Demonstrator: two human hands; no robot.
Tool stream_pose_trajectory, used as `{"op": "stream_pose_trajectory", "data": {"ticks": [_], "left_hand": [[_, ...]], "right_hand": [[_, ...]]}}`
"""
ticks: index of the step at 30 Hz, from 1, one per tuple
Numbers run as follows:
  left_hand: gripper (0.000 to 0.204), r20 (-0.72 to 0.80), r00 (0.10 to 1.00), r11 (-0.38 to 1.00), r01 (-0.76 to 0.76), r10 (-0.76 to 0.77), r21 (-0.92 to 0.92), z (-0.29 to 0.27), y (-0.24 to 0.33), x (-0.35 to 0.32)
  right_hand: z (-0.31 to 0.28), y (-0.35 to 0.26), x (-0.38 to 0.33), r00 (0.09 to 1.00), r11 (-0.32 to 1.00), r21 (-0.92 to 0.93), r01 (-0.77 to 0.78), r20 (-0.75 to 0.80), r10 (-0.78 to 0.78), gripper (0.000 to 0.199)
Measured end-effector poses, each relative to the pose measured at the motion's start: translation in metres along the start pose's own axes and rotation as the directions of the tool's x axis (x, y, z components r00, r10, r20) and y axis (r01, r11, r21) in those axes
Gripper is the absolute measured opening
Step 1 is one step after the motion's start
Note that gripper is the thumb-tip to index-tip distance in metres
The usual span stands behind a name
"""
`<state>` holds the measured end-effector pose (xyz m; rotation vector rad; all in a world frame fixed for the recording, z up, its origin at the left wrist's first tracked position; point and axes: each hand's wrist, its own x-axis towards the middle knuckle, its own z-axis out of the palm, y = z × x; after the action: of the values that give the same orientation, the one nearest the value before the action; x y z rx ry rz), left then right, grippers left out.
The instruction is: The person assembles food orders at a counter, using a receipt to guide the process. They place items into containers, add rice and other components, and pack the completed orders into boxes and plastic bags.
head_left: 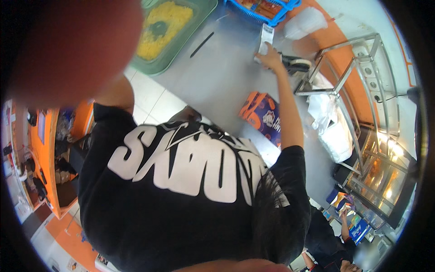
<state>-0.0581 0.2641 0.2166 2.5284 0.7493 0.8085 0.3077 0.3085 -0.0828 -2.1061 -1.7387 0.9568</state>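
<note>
My right hand (pixel 271 59) reaches over the metal table (pixel 222 68) with its fingers closed around a narrow white piece (pixel 265 38) that has a printed end. Whether this is a box or folded paper I cannot make out. Right beside that hand lies a black device with a pale roll (pixel 298 64). My left hand (pixel 81 45) is raised very close to the camera, large and blurred, so its fingers cannot be read. Below my right forearm is an orange and dark blue printed package (pixel 263 115). A black pen-like stick (pixel 202 44) lies left of the white piece.
A green tub (pixel 156 68) of yellow food stands at the upper left, with a blue basket (pixel 272 20) of food at the top. A metal rack (pixel 333 63), white bags (pixel 333 131) and a lit display case (pixel 380 177) line the right. Another person (pixel 328 240) works at lower right.
</note>
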Motion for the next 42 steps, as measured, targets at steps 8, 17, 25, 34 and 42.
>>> {"op": "stream_pose_trajectory", "data": {"ticks": [8, 17, 25, 34, 42], "left_hand": [[0.075, -0.274, 0.88, 0.873, -0.445, 0.387, -0.197, -0.034, -0.013, 0.013], [0.03, 0.193, 0.922, 0.682, 0.379, -0.336, -0.625, 0.154, -0.024, 0.0], [0.026, 0.6, 0.797, 0.599, 0.444, 0.076, -0.666, 0.288, 0.028, 0.029], [0.055, 0.151, 0.98, 0.8, 0.194, -0.13, -0.567, 0.476, 0.118, 0.161], [0.065, -0.013, 0.935, 0.592, 0.213, -0.355, -0.777, 0.52, 0.122, 0.202]], "right_hand": [[0.017, -0.039, -0.005, 0.998, 0.992, -0.124, 0.022, 0.068, -0.013, 0.075], [-0.11, 0.106, -0.191, 0.503, 0.971, 0.046, -0.234, -0.849, 0.162, 0.04], [-0.162, 0.233, -0.143, 0.472, 0.925, -0.379, -0.035, -0.822, -0.319, 0.024], [-0.173, 0.237, -0.123, 0.614, 0.818, 0.458, 0.348, -0.771, 0.17, 0.041], [-0.193, 0.226, -0.176, 0.796, 0.583, 0.748, 0.317, -0.544, 0.267, 0.024]]}}
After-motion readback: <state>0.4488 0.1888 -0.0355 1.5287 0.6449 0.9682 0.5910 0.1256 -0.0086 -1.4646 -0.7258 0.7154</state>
